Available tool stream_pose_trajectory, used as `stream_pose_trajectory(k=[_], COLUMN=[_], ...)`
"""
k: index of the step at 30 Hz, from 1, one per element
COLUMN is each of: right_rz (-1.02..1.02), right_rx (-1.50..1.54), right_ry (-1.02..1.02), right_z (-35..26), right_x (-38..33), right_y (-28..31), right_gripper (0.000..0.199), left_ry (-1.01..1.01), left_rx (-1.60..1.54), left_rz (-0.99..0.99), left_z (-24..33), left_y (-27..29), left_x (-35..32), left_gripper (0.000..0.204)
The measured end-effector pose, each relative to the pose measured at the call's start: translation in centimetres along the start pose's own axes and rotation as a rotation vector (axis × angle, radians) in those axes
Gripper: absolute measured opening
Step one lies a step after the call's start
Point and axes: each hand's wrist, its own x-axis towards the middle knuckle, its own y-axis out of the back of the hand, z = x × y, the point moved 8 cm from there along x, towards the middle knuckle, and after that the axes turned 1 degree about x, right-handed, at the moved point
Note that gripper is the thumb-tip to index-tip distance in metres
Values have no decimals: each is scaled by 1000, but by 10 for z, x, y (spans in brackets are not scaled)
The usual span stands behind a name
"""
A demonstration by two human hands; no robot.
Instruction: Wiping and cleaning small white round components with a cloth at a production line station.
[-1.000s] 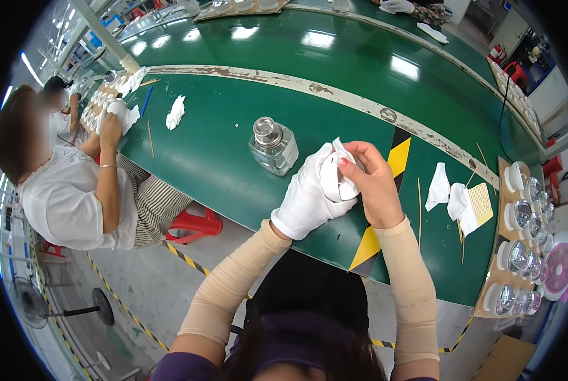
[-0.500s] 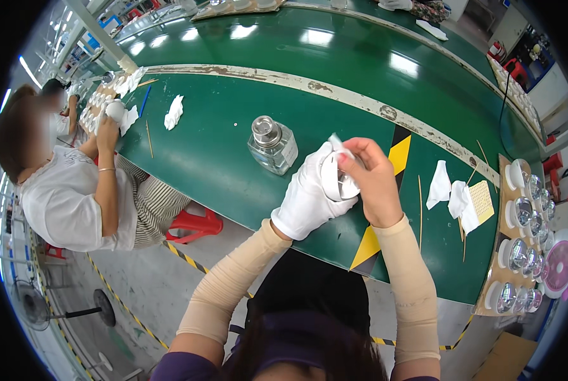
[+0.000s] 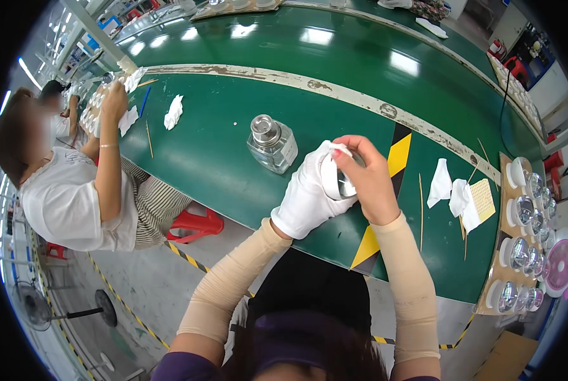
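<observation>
My left hand, in a white glove, is closed around a round part with a white rim and a shiny, mirror-like inside. My bare right hand reaches over it from the right, thumb and fingers bent together at the rim's far side. A bit of white cloth shows at those fingertips, hard to tell from the glove beside it. The right fingers partly cover the round part. Left of my gloved hand, a square clear glass bottle with a metal cap stands upright on the green table.
To the right lie white cloths, thin sticks and a yellow perforated pad. Beyond them, a board bears several similar shiny round parts. At the left sits a co-worker. A crumpled cloth lies on the table's left.
My right fingers have shifted slightly left and inward over the rim, and the cloth tip sticks up less. My left hand has stayed put. The co-worker's hand has risen.
</observation>
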Motion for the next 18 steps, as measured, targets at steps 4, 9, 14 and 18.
stream_pose_trajectory(k=[4, 9, 14, 18], right_rz=[-60, -164, -40, 5], right_rx=[324, -7, -295, 200], right_ry=[-27, 99, 230, -3], right_z=[3, -14, -19, 9], right_x=[-4, -15, -8, 8], right_y=[8, -4, -5, 6], right_gripper=[36, 48, 39, 31], left_ry=[66, 147, 183, 55], left_rx=[-5, -203, -228, -47], left_rz=[23, 32, -56, -107], left_z=[-13, -38, -26, -5], left_y=[-4, -19, -13, -10], left_x=[-6, -13, -9, 4], left_gripper=[83, 86, 83, 84])
